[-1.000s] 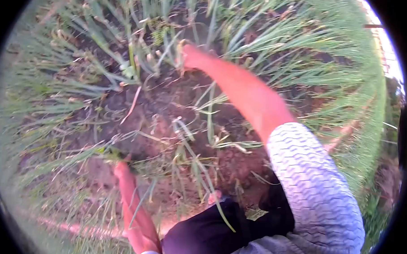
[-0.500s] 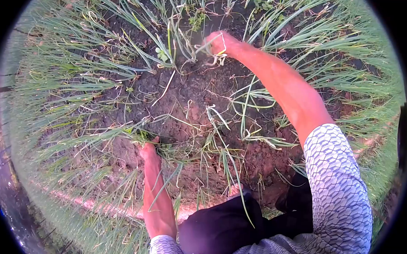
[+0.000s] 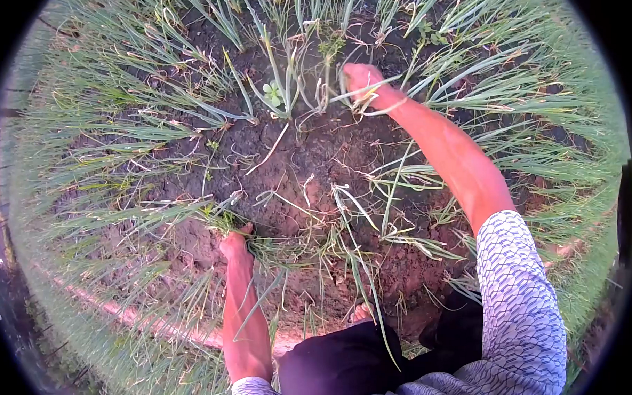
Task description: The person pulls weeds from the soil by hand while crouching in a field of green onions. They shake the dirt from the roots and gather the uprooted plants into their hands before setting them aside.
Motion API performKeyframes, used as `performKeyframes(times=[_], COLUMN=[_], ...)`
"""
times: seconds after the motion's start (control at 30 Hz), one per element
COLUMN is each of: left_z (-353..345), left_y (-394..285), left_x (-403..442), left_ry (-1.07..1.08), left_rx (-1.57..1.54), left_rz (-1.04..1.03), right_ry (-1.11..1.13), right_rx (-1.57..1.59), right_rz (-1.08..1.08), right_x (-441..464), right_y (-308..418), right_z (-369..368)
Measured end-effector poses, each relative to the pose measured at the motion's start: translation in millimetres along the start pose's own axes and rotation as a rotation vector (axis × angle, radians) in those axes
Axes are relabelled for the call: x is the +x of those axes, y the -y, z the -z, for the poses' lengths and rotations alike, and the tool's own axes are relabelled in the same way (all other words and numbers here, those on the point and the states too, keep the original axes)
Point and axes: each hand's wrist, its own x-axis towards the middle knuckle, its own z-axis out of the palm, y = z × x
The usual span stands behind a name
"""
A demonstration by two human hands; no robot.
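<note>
My left hand (image 3: 235, 242) is closed round a bunch of thin green plants (image 3: 225, 221) low over the soil at the left. At the upper middle my right hand (image 3: 362, 79) reaches down among long green leaves; its fingers are curled, and what they hold is too hidden to make out. A feathery weed (image 3: 331, 46) stands just left of and above my right hand. A small broad-leaved plant (image 3: 273, 93) grows farther left at the base of upright green stalks.
Dark soil (image 3: 289, 155) lies between my arms, with loose leafy stalks (image 3: 356, 248) scattered over it. Dense rows of green leaves (image 3: 529, 86) surround the patch. My knee (image 3: 331, 362) and a foot (image 3: 362, 312) are at the bottom.
My right hand has moved away from the stalks at its left, and the view has shifted. The left hand keeps its bunch near the same patch of soil.
</note>
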Motion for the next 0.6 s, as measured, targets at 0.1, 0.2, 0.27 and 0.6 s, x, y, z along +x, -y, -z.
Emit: performKeyframes(times=[0.1,0.2,0.27,0.6], left_z=[0,-2,3,-3], left_y=[-3,-19,14,21], left_x=[-11,-30,15,32], left_ry=[0.062,0.022,0.045,-0.085], left_rx=[-0.097,-0.093,-0.084,0.119], left_rz=[-0.01,0.007,0.028,0.082], right_ry=[-0.196,-0.537,-0.642,-0.249], right_rx=[0.805,0.774,0.809,1.555], right_rz=[-0.442,-0.212,0.4,0.731], right_x=[13,3,-39,-177], right_y=[7,113,176,246], right_z=[22,103,148,246])
